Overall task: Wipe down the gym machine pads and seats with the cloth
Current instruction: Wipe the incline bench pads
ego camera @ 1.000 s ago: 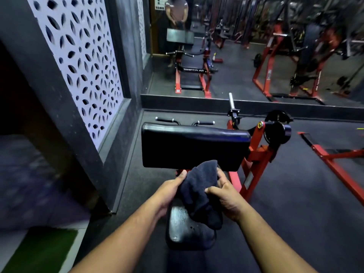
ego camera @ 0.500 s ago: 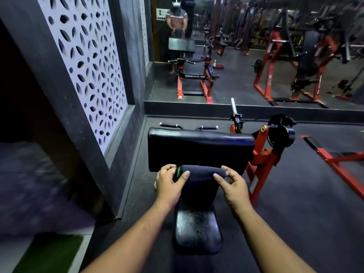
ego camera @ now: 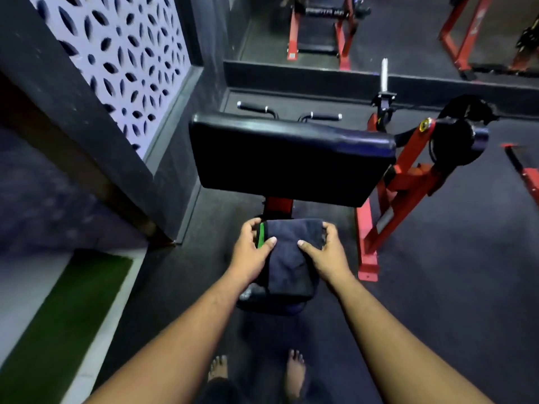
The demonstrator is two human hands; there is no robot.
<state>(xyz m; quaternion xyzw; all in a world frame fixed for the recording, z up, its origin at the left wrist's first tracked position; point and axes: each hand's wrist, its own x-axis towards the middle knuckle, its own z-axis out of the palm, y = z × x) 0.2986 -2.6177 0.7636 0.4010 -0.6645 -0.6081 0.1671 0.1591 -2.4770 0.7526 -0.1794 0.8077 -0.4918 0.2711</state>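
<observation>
Dark cloth (ego camera: 291,258) on seat (ego camera: 271,307), gripped between left hand (ego camera: 250,252), right hand (ego camera: 326,252).

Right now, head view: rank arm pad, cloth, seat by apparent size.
1. arm pad, clearly largest.
2. cloth.
3. seat, mostly covered by the cloth, so its true size versus the cloth is unsure.

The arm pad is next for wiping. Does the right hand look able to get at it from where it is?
Probably yes. The right hand grips the cloth on the seat, just below the arm pad. Nothing stands between them, though the hand would have to lift off the seat.
</observation>
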